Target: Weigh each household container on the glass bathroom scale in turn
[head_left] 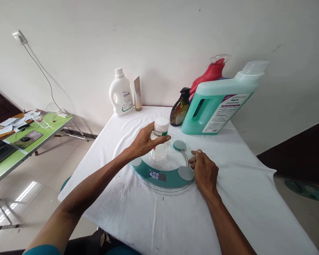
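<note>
A round glass scale (163,177) with teal trim and a lit display lies on the white tablecloth (175,219). A small clear bottle (160,140) with a white cap stands upright on the scale. My left hand (143,143) wraps around the bottle from the left, fingers across its front. Resting on the cloth, my right hand (204,170) has its fingertips touching the scale's right rim.
At the back stand a white detergent jug (121,92), a beige tube (137,94), a dark pump bottle (179,109), a large teal jug (220,102) and a red spray bottle (210,74). A green table (29,141) with papers is at the left.
</note>
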Demonstrator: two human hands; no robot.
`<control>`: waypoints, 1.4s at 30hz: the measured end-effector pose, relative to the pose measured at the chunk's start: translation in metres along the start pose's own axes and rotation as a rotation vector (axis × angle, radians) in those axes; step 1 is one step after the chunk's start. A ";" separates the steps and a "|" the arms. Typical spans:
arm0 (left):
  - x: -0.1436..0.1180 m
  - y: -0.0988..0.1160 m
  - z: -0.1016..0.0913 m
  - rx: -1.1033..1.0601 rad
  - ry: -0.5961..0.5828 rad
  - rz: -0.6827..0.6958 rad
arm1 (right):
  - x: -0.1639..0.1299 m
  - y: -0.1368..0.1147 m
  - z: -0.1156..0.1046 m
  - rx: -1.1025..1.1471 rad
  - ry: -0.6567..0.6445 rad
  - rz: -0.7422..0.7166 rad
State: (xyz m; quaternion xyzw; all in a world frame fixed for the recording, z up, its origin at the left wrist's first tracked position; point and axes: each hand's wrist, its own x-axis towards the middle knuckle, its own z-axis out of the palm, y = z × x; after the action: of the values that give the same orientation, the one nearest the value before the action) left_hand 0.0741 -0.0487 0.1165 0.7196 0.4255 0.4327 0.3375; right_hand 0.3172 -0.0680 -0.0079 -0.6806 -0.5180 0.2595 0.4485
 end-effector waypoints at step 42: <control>-0.055 -0.138 -0.025 -0.088 0.362 -0.284 | -0.002 -0.001 0.002 -0.053 -0.005 0.037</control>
State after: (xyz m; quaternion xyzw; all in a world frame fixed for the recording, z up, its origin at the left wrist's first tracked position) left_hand -0.0078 -0.0392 -0.0097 0.5480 0.5566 0.5209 0.3442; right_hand 0.3147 -0.0692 -0.0083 -0.7009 -0.5131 0.2558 0.4242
